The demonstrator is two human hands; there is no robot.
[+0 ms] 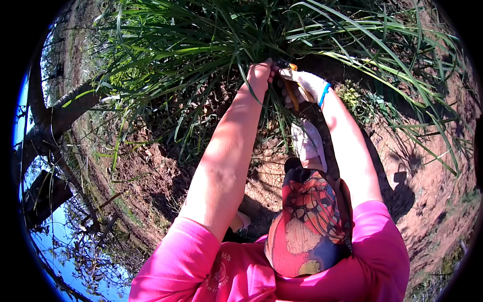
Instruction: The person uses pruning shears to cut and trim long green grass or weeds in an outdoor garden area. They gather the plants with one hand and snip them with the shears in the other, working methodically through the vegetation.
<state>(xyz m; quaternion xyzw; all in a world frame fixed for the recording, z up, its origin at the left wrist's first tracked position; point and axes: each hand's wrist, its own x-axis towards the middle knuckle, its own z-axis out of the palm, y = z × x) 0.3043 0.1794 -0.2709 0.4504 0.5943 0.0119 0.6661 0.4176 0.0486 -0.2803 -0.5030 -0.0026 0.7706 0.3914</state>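
A dense clump of long-bladed grass point(211, 56) grows in front of me. My left hand point(259, 72), bare, is closed low among its blades near the base. Just to the right, my right hand point(303, 81) wears a white knit glove with a blue cuff edge. It grips a pair of orange-handled pruning shears point(289, 90). Their dark head lies close against my left fingers, and leaves partly cover it. Whether the blades are apart or together cannot be made out.
Below the hands are my light mesh shoe point(309, 141) and patterned trouser leg point(313, 226). Bare reddish soil point(400, 151) slopes away at the right. A forked tree trunk point(49, 120) stands at the left. A small yellowish-green plant point(349, 94) grows beside my right wrist.
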